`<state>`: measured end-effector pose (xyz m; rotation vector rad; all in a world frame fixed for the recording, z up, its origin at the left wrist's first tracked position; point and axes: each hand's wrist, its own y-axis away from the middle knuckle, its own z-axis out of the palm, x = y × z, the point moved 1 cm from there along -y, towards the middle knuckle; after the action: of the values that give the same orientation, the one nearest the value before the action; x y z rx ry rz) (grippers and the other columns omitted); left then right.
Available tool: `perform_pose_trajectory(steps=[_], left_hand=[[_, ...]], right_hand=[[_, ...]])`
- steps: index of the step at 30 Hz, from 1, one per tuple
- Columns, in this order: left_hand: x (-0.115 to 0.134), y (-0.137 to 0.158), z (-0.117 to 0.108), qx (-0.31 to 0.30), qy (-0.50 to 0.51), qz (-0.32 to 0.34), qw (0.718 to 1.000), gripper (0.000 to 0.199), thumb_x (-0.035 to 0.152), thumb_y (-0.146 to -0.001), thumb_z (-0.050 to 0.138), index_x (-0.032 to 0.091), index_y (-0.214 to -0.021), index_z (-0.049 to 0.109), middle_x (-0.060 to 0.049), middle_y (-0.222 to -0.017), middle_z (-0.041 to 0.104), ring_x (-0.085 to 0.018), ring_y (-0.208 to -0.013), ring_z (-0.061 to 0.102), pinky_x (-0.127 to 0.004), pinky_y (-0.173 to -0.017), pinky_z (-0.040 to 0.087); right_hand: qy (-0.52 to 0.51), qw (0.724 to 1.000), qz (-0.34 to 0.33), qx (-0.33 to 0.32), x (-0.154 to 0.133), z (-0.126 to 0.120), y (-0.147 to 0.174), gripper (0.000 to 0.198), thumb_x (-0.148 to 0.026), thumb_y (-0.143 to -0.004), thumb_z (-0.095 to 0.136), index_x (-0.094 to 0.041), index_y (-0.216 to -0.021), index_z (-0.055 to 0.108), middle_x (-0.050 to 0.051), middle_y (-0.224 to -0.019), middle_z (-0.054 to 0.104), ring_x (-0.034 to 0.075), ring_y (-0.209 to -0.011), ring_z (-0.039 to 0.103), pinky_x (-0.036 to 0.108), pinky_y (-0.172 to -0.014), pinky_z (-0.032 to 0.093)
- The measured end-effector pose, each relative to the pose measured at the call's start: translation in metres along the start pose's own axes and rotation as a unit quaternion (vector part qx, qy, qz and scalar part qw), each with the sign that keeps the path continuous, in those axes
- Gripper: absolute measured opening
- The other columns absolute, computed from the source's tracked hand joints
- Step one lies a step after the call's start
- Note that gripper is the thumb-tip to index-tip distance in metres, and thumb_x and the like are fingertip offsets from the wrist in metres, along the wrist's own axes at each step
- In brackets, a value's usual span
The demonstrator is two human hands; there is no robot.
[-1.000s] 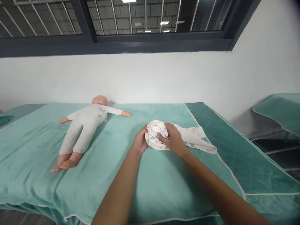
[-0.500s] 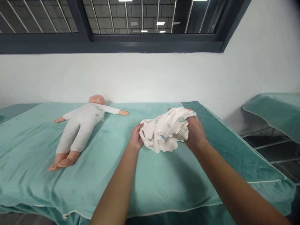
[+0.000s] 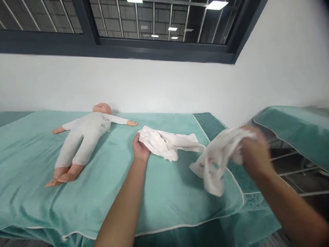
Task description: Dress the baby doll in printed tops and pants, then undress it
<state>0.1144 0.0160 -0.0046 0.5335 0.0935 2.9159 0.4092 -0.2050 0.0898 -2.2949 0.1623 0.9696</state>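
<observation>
My left hand [image 3: 141, 148] is closed round one end of a crumpled white baby garment [image 3: 164, 142], which stretches rightward with a sleeve-like part. Farther right, my right hand [image 3: 254, 147] grips a white printed baby garment [image 3: 218, 161] that hangs down, smeared by motion. The two pieces come close together at the middle; I cannot tell whether they are joined. A baby doll [image 3: 86, 133] in a white long-sleeved suit lies on its back to the left of my hands, arms spread and feet towards me.
A green blanket [image 3: 159, 199] with pale piping covers the bed. Behind it rise a white wall [image 3: 164, 85] and a dark-framed window [image 3: 154, 51] with bars. At the right is another green-covered surface [image 3: 295, 127] near a metal frame [image 3: 295, 157].
My right hand has moved right, drawing the printed garment away from the bundle both hands held. The plain white garment now shows in my left hand. The view has shifted slightly.
</observation>
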Motion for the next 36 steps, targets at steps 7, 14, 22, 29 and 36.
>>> perform_pose_trajectory(steps=[7, 14, 22, 29, 36], left_hand=[[0.007, 0.004, 0.0, 0.021, -0.031, -0.04, 0.998, 0.033, 0.038, -0.089, 0.053, 0.014, -0.106, 0.068, -0.008, -0.094, 0.075, -0.023, -0.096, 0.07, -0.037, -0.099, 0.051], [0.012, 0.002, 0.006, 0.019, -0.05, -0.046, 0.997, 0.034, 0.039, -0.091, 0.048, 0.015, -0.104, 0.068, -0.008, -0.091, 0.076, -0.024, -0.095, 0.071, -0.039, -0.097, 0.053], [0.011, -0.004, -0.001, 0.012, -0.042, -0.015, 0.999, 0.021, 0.03, -0.078, 0.063, 0.016, -0.092, 0.07, -0.004, -0.085, 0.076, -0.021, -0.084, 0.072, -0.033, -0.089, 0.055], [0.006, 0.003, 0.004, 0.026, -0.087, -0.059, 0.994, 0.018, 0.024, -0.074, 0.068, 0.014, -0.089, 0.071, -0.007, -0.08, 0.076, -0.025, -0.083, 0.073, -0.036, -0.089, 0.056], [0.045, 0.049, 0.038, -0.055, -0.306, 0.01, 0.95, 0.03, 0.025, -0.068, 0.08, 0.012, -0.093, 0.07, -0.007, -0.08, 0.073, -0.019, -0.068, 0.067, -0.026, -0.065, 0.052]], right_hand=[[0.273, 0.937, -0.128, -0.178, 0.024, 0.092, 0.062, 0.046, -0.041, -0.082, 0.065, -0.029, -0.127, 0.058, 0.008, -0.148, 0.046, 0.035, -0.142, 0.032, 0.057, -0.109, 0.033], [0.281, 0.924, -0.102, -0.236, 0.008, 0.09, 0.048, 0.04, -0.006, -0.07, 0.053, -0.022, -0.106, 0.058, 0.01, -0.131, 0.057, 0.032, -0.124, 0.045, 0.045, -0.095, 0.043], [0.246, 0.949, -0.125, -0.154, 0.083, 0.035, 0.014, 0.052, -0.008, -0.068, 0.051, -0.024, -0.117, 0.058, 0.011, -0.131, 0.058, 0.033, -0.124, 0.049, 0.047, -0.1, 0.043], [0.304, 0.914, -0.109, -0.247, 0.083, 0.036, 0.022, 0.055, -0.014, -0.078, 0.053, -0.028, -0.131, 0.053, 0.01, -0.145, 0.049, 0.034, -0.138, 0.039, 0.055, -0.109, 0.035], [0.149, 0.943, -0.168, -0.246, -0.031, 0.053, 0.008, 0.057, -0.03, -0.089, 0.056, -0.03, -0.143, 0.04, 0.009, -0.15, 0.042, 0.029, -0.142, 0.035, 0.051, -0.116, 0.031]])
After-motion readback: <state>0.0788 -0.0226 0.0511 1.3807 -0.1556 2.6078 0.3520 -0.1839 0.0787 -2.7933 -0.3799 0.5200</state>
